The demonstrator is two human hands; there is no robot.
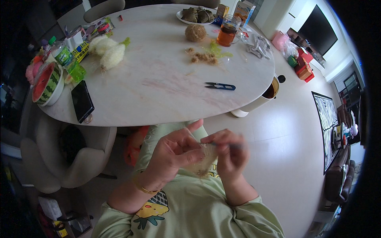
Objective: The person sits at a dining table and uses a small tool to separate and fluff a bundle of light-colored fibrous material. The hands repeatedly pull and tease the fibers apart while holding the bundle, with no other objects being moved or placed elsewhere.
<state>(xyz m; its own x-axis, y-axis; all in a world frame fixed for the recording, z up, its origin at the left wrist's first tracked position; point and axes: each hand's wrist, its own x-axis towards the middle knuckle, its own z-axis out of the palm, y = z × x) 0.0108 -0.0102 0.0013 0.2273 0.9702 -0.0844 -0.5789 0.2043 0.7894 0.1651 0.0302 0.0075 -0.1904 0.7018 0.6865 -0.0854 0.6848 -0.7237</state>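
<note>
Over my lap, my left hand (175,153) pinches a small fuzzy cream-and-brown yarn piece (205,163) between thumb and fingers. A pale strand runs over the raised left forefinger. My right hand (232,157), blurred by motion, grips a slim dark-handled tool (236,145), apparently a crochet hook, whose tip is at the top edge of the piece. On the table beyond lie blue thread snips (221,86). A ball of brown fuzzy yarn (195,32) sits farther back, and small brown crocheted pieces (204,58) lie in front of it beside yellow-green yarn (216,49).
The marble-look table (143,104) curves just before my knees. At left are cream fuzzy pieces (110,52), a phone (82,101), a green drink bottle (67,58) and cut watermelon (47,83). A glass mug of tea (227,32) and a plate (181,20) of leaf-wrapped parcels stand at the back.
</note>
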